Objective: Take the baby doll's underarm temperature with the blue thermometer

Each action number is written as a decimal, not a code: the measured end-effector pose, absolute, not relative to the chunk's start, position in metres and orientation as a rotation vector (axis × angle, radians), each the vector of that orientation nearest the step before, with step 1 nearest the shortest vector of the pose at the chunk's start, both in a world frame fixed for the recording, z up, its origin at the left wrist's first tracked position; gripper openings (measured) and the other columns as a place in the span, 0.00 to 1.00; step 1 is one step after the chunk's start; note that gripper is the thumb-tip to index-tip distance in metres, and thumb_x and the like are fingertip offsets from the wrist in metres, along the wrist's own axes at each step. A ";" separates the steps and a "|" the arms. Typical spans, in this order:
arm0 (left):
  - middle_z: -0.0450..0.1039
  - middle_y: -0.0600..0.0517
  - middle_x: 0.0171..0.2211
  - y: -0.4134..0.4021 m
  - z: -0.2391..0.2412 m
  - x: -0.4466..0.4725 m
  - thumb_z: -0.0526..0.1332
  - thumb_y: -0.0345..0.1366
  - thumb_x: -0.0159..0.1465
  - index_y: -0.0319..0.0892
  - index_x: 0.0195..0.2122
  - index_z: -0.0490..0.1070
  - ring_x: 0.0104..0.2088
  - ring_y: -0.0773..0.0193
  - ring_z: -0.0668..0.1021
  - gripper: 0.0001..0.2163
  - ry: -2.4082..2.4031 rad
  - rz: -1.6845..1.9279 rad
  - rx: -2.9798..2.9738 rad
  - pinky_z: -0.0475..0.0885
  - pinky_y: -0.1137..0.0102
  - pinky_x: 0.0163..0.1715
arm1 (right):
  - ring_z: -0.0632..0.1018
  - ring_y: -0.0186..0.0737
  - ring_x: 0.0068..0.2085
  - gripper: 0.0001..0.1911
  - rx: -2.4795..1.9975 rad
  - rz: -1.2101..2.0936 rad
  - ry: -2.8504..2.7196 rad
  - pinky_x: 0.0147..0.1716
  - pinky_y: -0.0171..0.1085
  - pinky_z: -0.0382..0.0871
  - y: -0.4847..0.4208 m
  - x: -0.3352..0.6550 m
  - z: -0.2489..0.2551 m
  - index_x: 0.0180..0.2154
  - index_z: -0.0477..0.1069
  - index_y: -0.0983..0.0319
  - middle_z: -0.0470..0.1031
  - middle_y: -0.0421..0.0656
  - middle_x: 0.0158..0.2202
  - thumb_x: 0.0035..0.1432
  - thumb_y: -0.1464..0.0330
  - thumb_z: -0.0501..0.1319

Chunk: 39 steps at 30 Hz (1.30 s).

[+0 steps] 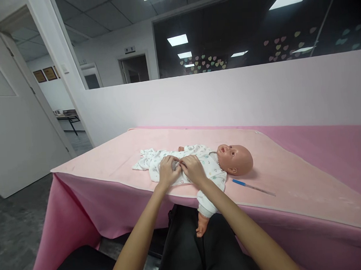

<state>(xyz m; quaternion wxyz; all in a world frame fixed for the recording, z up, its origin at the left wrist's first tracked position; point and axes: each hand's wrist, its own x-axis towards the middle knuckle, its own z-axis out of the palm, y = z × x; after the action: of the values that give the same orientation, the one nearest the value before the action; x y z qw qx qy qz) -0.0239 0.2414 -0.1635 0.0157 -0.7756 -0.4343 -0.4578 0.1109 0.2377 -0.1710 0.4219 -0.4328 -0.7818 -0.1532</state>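
Observation:
A baby doll [240, 158] lies on its back on the table, its bald head to the right. It wears white printed baby clothes [157, 158]. My left hand [168, 172] rests over the doll's middle, its fingers closed in a pinch. Close beside it, my right hand [193, 169] is pinched at the front of the clothes. Between the fingertips shows a thin white tie [177, 164], mostly hidden by the fingers. One doll arm [202, 223] hangs over the table's near edge, below my right forearm.
A glass thermometer with a blue end [239, 182] lies right of the doll. Pale pink cloth [109, 163] covers the table over a darker pink one [350, 150]. Behind stands a white wall [227, 100] with windows; an open door [18, 111] is at left.

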 end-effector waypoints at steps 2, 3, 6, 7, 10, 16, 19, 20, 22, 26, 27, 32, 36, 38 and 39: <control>0.68 0.51 0.34 0.242 -0.164 -0.024 0.54 0.30 0.53 0.43 0.32 0.68 0.38 0.60 0.68 0.07 -1.353 -1.389 -2.392 0.62 0.67 0.40 | 0.70 0.38 0.34 0.06 -1.084 -0.382 -1.957 0.38 0.38 0.59 0.237 0.111 -0.170 0.31 0.66 0.61 0.71 0.41 0.28 0.57 0.74 0.52; 0.68 0.51 0.34 0.242 -0.164 -0.024 0.54 0.30 0.53 0.43 0.32 0.68 0.37 0.60 0.68 0.07 -1.354 -1.374 -2.386 0.62 0.67 0.40 | 0.70 0.38 0.34 0.06 -1.081 -0.377 -1.955 0.38 0.38 0.59 0.236 0.111 -0.170 0.31 0.66 0.61 0.71 0.41 0.29 0.57 0.74 0.52; 0.67 0.51 0.34 0.243 -0.166 -0.024 0.54 0.31 0.54 0.43 0.32 0.68 0.37 0.61 0.67 0.06 -1.360 -1.320 -2.376 0.61 0.67 0.39 | 0.70 0.38 0.34 0.07 -1.069 -0.354 -1.948 0.38 0.38 0.60 0.235 0.111 -0.169 0.31 0.66 0.60 0.71 0.41 0.29 0.57 0.74 0.52; 0.67 0.51 0.34 0.244 -0.166 -0.024 0.54 0.32 0.55 0.44 0.32 0.68 0.37 0.61 0.67 0.05 -1.363 -1.295 -2.376 0.61 0.67 0.38 | 0.70 0.38 0.34 0.07 -1.066 -0.347 -1.946 0.38 0.38 0.59 0.235 0.111 -0.169 0.30 0.66 0.60 0.71 0.41 0.29 0.56 0.74 0.52; 0.66 0.51 0.35 0.245 -0.167 -0.024 0.55 0.33 0.55 0.44 0.32 0.69 0.37 0.61 0.67 0.06 -1.369 -1.227 -2.386 0.61 0.67 0.37 | 0.70 0.38 0.34 0.07 -1.068 -0.335 -1.946 0.39 0.38 0.59 0.236 0.111 -0.170 0.30 0.66 0.61 0.72 0.41 0.29 0.56 0.75 0.52; 0.66 0.51 0.36 0.245 -0.168 -0.024 0.54 0.33 0.56 0.44 0.32 0.69 0.38 0.61 0.67 0.06 -1.367 -1.211 -2.394 0.61 0.66 0.38 | 0.70 0.38 0.34 0.07 -1.082 -0.285 -1.921 0.39 0.38 0.60 0.237 0.111 -0.170 0.30 0.66 0.61 0.72 0.41 0.28 0.55 0.75 0.52; 0.67 0.52 0.36 0.245 -0.169 -0.025 0.54 0.33 0.56 0.44 0.32 0.69 0.38 0.61 0.68 0.06 -1.381 -1.241 -2.398 0.61 0.67 0.38 | 0.70 0.38 0.35 0.07 -1.083 -0.258 -1.905 0.39 0.38 0.60 0.237 0.111 -0.171 0.30 0.67 0.61 0.72 0.41 0.29 0.54 0.75 0.53; 0.67 0.52 0.36 0.245 -0.169 -0.025 0.54 0.32 0.56 0.44 0.32 0.69 0.38 0.62 0.68 0.06 -1.390 -1.255 -2.401 0.61 0.67 0.38 | 0.70 0.38 0.35 0.07 -1.082 -0.251 -1.901 0.39 0.38 0.60 0.237 0.111 -0.171 0.30 0.67 0.61 0.72 0.41 0.29 0.54 0.75 0.53; 0.68 0.53 0.36 0.246 -0.168 -0.026 0.54 0.32 0.55 0.44 0.32 0.69 0.38 0.62 0.68 0.06 -1.404 -1.278 -2.413 0.61 0.67 0.38 | 0.70 0.38 0.35 0.06 -1.082 -0.240 -1.893 0.40 0.38 0.60 0.237 0.111 -0.171 0.31 0.67 0.60 0.72 0.41 0.29 0.54 0.75 0.53; 0.68 0.54 0.35 0.247 -0.168 -0.026 0.54 0.32 0.56 0.44 0.32 0.69 0.38 0.63 0.69 0.06 -1.418 -1.292 -2.432 0.62 0.68 0.38 | 0.71 0.38 0.35 0.06 -1.074 -0.223 -1.884 0.40 0.37 0.60 0.236 0.112 -0.170 0.31 0.67 0.60 0.73 0.40 0.30 0.55 0.74 0.53; 0.68 0.54 0.35 0.247 -0.168 -0.026 0.54 0.32 0.56 0.44 0.32 0.69 0.38 0.63 0.69 0.06 -1.421 -1.291 -2.433 0.62 0.68 0.38 | 0.71 0.38 0.35 0.06 -1.072 -0.222 -1.885 0.40 0.37 0.60 0.236 0.112 -0.170 0.32 0.67 0.60 0.73 0.40 0.30 0.55 0.74 0.53; 0.69 0.54 0.36 0.247 -0.169 -0.027 0.53 0.31 0.56 0.45 0.32 0.69 0.38 0.63 0.69 0.07 -1.430 -1.303 -2.442 0.62 0.68 0.39 | 0.71 0.39 0.35 0.07 -1.082 -0.220 -1.881 0.40 0.38 0.60 0.235 0.112 -0.170 0.32 0.68 0.60 0.73 0.41 0.31 0.56 0.74 0.53; 0.69 0.54 0.35 0.249 -0.170 -0.029 0.53 0.31 0.56 0.45 0.33 0.69 0.38 0.63 0.69 0.07 -1.407 -1.333 -2.468 0.63 0.68 0.39 | 0.71 0.39 0.35 0.07 -1.079 -0.211 -1.869 0.39 0.38 0.60 0.235 0.112 -0.169 0.32 0.68 0.60 0.73 0.41 0.30 0.56 0.74 0.52; 0.69 0.54 0.36 0.249 -0.170 -0.030 0.53 0.31 0.57 0.45 0.33 0.69 0.38 0.63 0.69 0.07 -1.391 -1.361 -2.492 0.63 0.69 0.39 | 0.71 0.39 0.35 0.07 -1.070 -0.213 -1.860 0.39 0.38 0.60 0.234 0.112 -0.168 0.32 0.68 0.60 0.73 0.41 0.30 0.57 0.74 0.53; 0.69 0.54 0.36 0.250 -0.169 -0.031 0.53 0.31 0.57 0.45 0.33 0.69 0.38 0.63 0.70 0.07 -1.385 -1.379 -2.506 0.63 0.69 0.39 | 0.71 0.38 0.35 0.07 -1.064 -0.214 -1.855 0.40 0.38 0.60 0.234 0.112 -0.168 0.32 0.68 0.60 0.73 0.40 0.30 0.57 0.73 0.53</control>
<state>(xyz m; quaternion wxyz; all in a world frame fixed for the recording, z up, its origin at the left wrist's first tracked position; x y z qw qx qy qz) -0.0308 0.2497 -0.1694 -0.0183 -0.7885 -0.4357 -0.4338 0.1117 0.2336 -0.1681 0.4762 -0.4352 -0.7590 -0.0877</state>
